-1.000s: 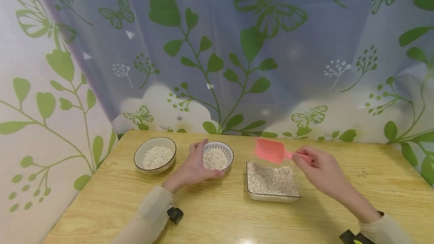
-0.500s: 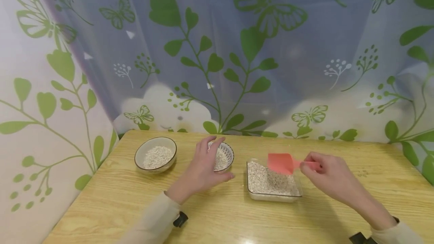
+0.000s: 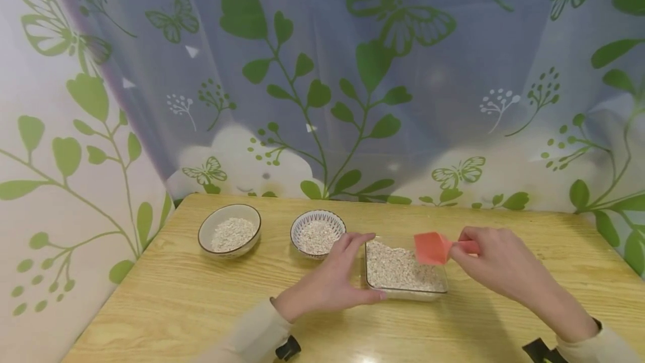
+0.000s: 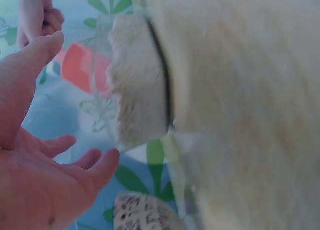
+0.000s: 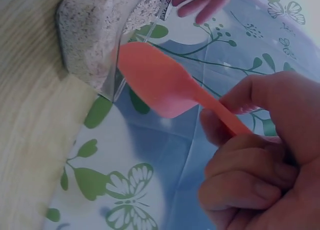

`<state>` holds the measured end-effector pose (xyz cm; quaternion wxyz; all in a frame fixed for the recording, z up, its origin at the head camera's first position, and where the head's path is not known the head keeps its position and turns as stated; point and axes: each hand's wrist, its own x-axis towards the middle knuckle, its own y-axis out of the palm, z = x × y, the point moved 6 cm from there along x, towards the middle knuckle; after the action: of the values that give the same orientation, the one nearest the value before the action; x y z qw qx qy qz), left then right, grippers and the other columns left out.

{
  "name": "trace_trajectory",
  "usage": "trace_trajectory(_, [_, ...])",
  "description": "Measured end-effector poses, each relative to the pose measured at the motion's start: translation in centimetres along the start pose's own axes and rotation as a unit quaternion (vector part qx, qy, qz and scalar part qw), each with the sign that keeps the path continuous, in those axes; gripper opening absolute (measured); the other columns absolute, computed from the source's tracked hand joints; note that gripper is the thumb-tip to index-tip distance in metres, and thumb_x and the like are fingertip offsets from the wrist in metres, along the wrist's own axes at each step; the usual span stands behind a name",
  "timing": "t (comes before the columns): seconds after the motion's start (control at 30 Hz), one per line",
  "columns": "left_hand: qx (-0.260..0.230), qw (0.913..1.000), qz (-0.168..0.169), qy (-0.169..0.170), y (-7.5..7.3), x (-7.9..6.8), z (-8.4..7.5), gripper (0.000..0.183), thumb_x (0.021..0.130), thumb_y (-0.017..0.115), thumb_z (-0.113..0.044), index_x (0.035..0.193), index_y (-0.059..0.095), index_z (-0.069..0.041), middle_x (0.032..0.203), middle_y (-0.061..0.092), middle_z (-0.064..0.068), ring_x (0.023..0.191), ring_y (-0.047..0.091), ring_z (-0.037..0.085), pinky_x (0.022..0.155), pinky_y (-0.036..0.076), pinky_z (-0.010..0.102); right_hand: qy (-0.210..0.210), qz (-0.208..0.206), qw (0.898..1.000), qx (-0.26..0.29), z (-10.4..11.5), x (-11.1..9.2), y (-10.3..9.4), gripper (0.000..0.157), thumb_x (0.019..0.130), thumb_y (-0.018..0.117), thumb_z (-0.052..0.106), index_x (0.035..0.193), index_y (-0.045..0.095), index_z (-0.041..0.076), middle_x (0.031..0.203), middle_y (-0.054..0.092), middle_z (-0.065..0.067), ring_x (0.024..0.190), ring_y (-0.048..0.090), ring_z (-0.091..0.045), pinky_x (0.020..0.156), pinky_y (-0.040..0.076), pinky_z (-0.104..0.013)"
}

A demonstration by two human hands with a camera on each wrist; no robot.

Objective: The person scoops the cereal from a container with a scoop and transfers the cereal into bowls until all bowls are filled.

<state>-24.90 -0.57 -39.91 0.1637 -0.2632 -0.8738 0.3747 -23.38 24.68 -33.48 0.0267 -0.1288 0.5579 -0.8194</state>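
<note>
My right hand (image 3: 496, 256) grips the handle of a pink plastic scoop (image 3: 431, 248). The scoop's blade is over the right side of a rectangular glass dish (image 3: 408, 294) filled with oat flakes (image 3: 398, 269). In the right wrist view the blade (image 5: 155, 78) overlaps the dish's wall, with fingers curled round the handle. My left hand (image 3: 335, 282) is at the dish's left side, thumb near the front corner and fingers spread toward the back. The left wrist view shows that palm (image 4: 55, 185) with its fingers apart and nothing in them.
A small patterned bowl (image 3: 318, 215) with oats stands just left of the dish, behind my left hand. Farther left is a larger cream bowl (image 3: 209, 228), also with oats. A printed curtain (image 3: 322, 99) hangs behind the wooden table (image 3: 166, 290).
My left hand has left the small bowl and moved right to the dish. My right hand has brought the scoop right and down, from behind the dish to over its right side.
</note>
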Motion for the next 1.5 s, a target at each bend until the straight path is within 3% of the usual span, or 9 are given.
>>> trace_trajectory(0.13, [-0.002, 0.9998, 0.020, -0.005, 1.2, 0.2, 0.0, 0.109, 0.081, 0.081, -0.057, 0.164, 0.017, -0.027, 0.161, 0.029, 0.007, 0.145, 0.041, 0.027, 0.116, 0.045, 0.050, 0.004, 0.007, 1.000, -0.015, 0.2, 0.2, -0.3, 0.015, 0.091, 0.060, 0.021, 0.078, 0.066, 0.016, 0.065, 0.060, 0.007, 0.052, 0.036, -0.010, 0.050, 0.029, -0.024])
trace_trajectory(0.27, [0.003, 0.9998, 0.015, -0.013, 2.0, 0.5, 0.3, 0.116, 0.079, 0.082, -0.057, 0.165, 0.012, -0.023, 0.166, 0.022, 0.009, 0.145, 0.042, 0.030, 0.116, 0.044, 0.049, 0.006, 0.022, 1.000, -0.021, 0.5, 0.3, -0.4, 0.016, 0.090, 0.060, 0.021, 0.076, 0.065, 0.015, 0.066, 0.063, 0.006, 0.052, 0.039, -0.011, 0.050, 0.030, -0.024])
trace_trajectory(0.47, [0.004, 0.9996, 0.004, -0.026, 2.7, 0.9, 0.4, 0.122, 0.078, 0.083, -0.057, 0.166, 0.008, -0.019, 0.169, 0.013, 0.011, 0.143, 0.044, 0.033, 0.114, 0.047, 0.046, 0.015, 0.036, 0.999, -0.028, 0.8, 0.6, -0.5, 0.025, 0.091, 0.060, 0.022, 0.067, 0.053, 0.016, 0.057, 0.040, 0.006, 0.052, 0.032, -0.010, 0.048, 0.025, -0.024])
trace_trajectory(0.63, [0.003, 0.9990, 0.018, -0.041, 3.0, 1.2, 0.7, 0.130, 0.077, 0.085, -0.055, 0.165, 0.000, -0.012, 0.169, 0.009, 0.017, 0.149, 0.036, 0.038, 0.117, 0.043, 0.050, 0.016, 0.038, 0.998, -0.041, 1.4, 0.7, -0.7, 0.037, 0.094, 0.060, 0.026, 0.063, 0.042, 0.018, 0.056, 0.032, 0.007, 0.052, 0.029, -0.010, 0.048, 0.024, -0.024])
trace_trajectory(0.83, [-0.040, 0.9944, 0.045, -0.087, 3.4, 1.9, 1.8, 0.136, 0.077, 0.085, -0.054, 0.164, -0.010, -0.011, 0.169, 0.005, 0.026, 0.155, 0.022, 0.044, 0.120, 0.036, 0.057, 0.026, 0.050, 0.997, -0.044, 2.9, 0.9, -0.4, 0.043, 0.091, 0.058, 0.023, 0.058, 0.031, 0.021, 0.053, 0.027, 0.008, 0.050, 0.023, -0.009, 0.048, 0.023, -0.024])
trace_trajectory(1.07, [-0.061, 0.9906, 0.051, -0.111, 3.5, 2.7, 2.1, 0.138, 0.075, 0.088, -0.052, 0.165, -0.009, -0.013, 0.171, 0.007, 0.023, 0.158, 0.008, 0.044, 0.124, 0.023, 0.063, 0.038, 0.069, 0.996, -0.033, 4.0, 2.0, -0.2, 0.051, 0.093, 0.058, 0.025, 0.051, 0.029, 0.023, 0.049, 0.019, 0.012, 0.046, 0.015, -0.006, 0.046, 0.015, -0.021])
trace_trajectory(1.27, [-0.063, 0.9883, 0.057, -0.127, 3.7, 2.8, 2.2, 0.138, 0.074, 0.088, -0.053, 0.165, -0.009, -0.016, 0.171, 0.013, 0.022, 0.157, 0.007, 0.047, 0.122, 0.025, 0.067, 0.056, 0.089, 0.994, -0.009, 3.3, 2.7, 0.3, 0.049, 0.092, 0.057, 0.024, 0.051, 0.030, 0.022, 0.049, 0.021, 0.012, 0.045, 0.018, -0.006, 0.045, 0.018, -0.020])
trace_trajectory(1.5, [-0.055, 0.9879, 0.061, -0.132, 3.7, 2.9, 2.5, 0.135, 0.073, 0.088, -0.054, 0.165, -0.005, -0.020, 0.169, 0.019, 0.021, 0.158, 0.012, 0.043, 0.121, 0.031, 0.064, 0.039, 0.103, 0.994, 0.025, 1.2, 3.0, 1.7, 0.048, 0.096, 0.061, 0.027, 0.056, 0.035, 0.020, 0.051, 0.030, 0.010, 0.048, 0.027, -0.007, 0.048, 0.026, -0.021])
